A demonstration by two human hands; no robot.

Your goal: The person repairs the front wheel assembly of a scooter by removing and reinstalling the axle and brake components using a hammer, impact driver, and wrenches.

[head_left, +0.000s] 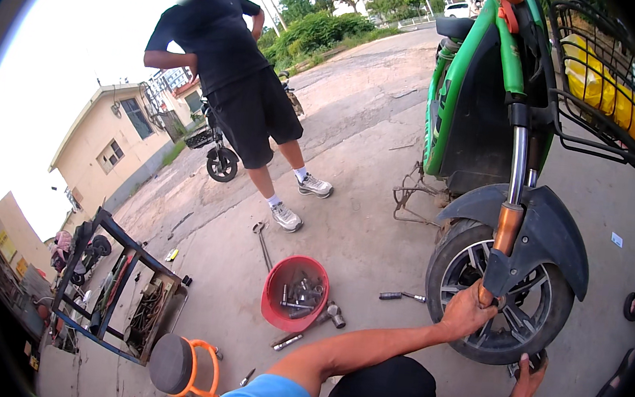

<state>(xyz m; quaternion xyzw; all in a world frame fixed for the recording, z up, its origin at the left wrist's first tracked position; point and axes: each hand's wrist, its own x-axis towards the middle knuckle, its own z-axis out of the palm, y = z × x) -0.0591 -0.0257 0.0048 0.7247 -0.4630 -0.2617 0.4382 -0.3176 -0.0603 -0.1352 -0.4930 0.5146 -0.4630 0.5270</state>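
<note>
The front wheel of a green electric scooter stands before me, under a black mudguard. My left hand is closed around the lower end of the copper-coloured fork leg, at the wheel's hub. Low beside the tyre's bottom edge is my right hand, its fingers bent upward by a dark object that I cannot make out. Left of the wheel, a socket tool with a dark grip lies on the ground.
A red helmet-shaped bowl holds several metal tools; a hammer and long wrench lie beside it. Left are an orange-legged stool and a blue metal frame. A person stands ahead. Dark sandals are at right.
</note>
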